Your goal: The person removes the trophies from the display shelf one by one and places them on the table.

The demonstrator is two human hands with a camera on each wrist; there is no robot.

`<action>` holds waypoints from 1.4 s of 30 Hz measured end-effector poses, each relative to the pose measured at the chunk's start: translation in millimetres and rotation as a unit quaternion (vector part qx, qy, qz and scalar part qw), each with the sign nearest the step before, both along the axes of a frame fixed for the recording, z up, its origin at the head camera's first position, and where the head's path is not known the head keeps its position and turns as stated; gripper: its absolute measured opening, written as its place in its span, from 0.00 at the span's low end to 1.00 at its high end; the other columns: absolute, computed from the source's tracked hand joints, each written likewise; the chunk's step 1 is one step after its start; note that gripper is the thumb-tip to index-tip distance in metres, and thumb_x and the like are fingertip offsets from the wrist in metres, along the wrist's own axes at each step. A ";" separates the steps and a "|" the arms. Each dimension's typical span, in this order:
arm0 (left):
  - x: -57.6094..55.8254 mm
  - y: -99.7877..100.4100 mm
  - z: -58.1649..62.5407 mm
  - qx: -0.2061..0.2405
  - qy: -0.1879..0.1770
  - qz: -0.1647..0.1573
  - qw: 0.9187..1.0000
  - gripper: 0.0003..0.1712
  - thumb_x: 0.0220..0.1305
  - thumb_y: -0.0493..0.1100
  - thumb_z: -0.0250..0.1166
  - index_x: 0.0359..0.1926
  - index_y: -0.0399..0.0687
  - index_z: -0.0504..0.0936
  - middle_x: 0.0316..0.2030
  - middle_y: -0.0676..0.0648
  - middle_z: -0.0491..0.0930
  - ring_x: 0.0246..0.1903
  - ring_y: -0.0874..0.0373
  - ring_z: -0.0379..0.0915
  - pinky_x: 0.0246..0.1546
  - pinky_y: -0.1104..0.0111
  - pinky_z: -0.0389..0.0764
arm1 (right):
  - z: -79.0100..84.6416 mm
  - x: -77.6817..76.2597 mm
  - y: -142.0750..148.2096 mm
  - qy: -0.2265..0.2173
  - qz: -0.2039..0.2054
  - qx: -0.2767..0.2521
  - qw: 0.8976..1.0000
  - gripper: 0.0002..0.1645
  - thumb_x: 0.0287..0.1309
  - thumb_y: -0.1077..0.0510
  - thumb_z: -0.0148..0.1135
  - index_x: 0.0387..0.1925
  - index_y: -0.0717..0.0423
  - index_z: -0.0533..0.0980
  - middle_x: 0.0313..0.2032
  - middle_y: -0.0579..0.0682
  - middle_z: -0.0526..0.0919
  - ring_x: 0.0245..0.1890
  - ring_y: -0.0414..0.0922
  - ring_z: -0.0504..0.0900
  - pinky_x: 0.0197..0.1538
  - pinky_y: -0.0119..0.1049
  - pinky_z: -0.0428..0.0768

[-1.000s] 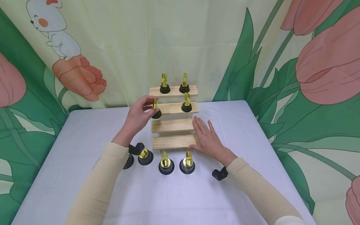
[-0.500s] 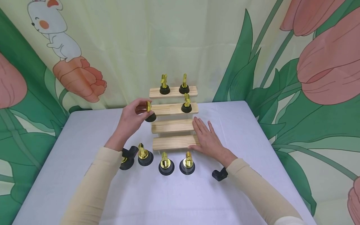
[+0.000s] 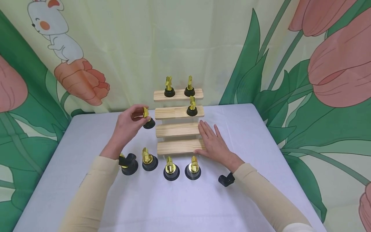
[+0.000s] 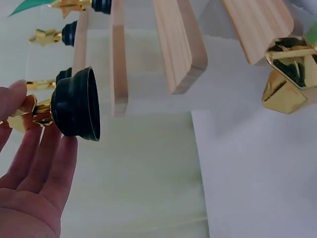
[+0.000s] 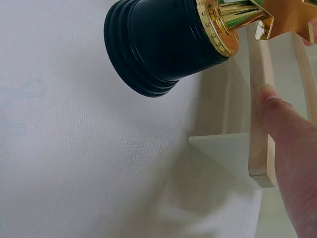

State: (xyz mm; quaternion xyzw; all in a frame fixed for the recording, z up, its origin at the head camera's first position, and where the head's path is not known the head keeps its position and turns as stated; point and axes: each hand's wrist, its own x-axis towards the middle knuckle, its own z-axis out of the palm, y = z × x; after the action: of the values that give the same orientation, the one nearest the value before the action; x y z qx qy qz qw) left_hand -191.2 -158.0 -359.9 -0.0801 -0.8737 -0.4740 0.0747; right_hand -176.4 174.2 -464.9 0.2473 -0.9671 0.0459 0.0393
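The left hand (image 3: 127, 125) pinches a gold-and-black trophy (image 3: 149, 123) by its gold upper part, thumb against fingers; its black base hangs clear of the boards, just beside the left end of the second tier from the top of the wooden stand (image 3: 170, 130), towards the far edge of the table (image 3: 174, 209). The right hand (image 3: 213, 141) clamps nothing: its fingers lie straight along the right ends of the two lower tiers, probably bracing them. Three standing trophies (image 3: 192, 111) occupy the upper two tiers, and four table trophies (image 3: 171, 172) stand between the stand and the table's near edge. The step in hand seems to be carrying one trophy past the stand's side; whether to or from the tier, a single moment cannot tell. The next move calls for a firm pinch, a level base and clearance from the board's end.
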 end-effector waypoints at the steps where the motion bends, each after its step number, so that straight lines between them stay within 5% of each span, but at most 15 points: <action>1: 0.3 -1.1 -0.1 -0.003 0.001 0.002 1.000 0.23 0.63 0.39 0.69 0.59 0.49 0.77 0.51 0.44 0.82 0.54 0.52 0.79 0.58 0.58 0.81 | 0.4 0.0 0.0 0.000 0.000 -0.001 1.000 0.69 0.54 0.27 0.62 0.78 0.61 0.40 0.79 0.58 0.41 0.79 0.54 0.44 0.79 0.58 0.41; 18: 11.3 -14.1 -17.0 -0.039 -0.059 0.014 0.997 0.25 0.64 0.44 0.68 0.61 0.46 0.76 0.54 0.41 0.79 0.57 0.47 0.76 0.60 0.54 0.79 | -0.9 0.4 -0.1 -0.006 -0.003 -0.002 1.000 0.69 0.55 0.28 0.63 0.78 0.62 0.40 0.79 0.58 0.40 0.79 0.55 0.45 0.79 0.58 0.39; 42: 14.2 -29.7 -32.1 -0.018 -0.121 0.003 0.993 0.29 0.64 0.45 0.69 0.64 0.49 0.73 0.59 0.39 0.76 0.62 0.43 0.72 0.63 0.51 0.77 | 1.5 0.7 -1.3 -0.012 -0.004 -0.006 1.000 0.68 0.55 0.29 0.64 0.78 0.61 0.40 0.79 0.58 0.40 0.79 0.54 0.44 0.80 0.57 0.39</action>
State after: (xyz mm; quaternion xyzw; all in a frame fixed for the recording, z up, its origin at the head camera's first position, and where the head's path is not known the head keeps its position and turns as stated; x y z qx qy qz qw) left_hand -177.0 -187.7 -392.1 -0.0212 -0.8847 -0.4646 -0.0314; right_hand -175.7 172.9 -463.4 0.2428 -0.9681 0.0541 0.0293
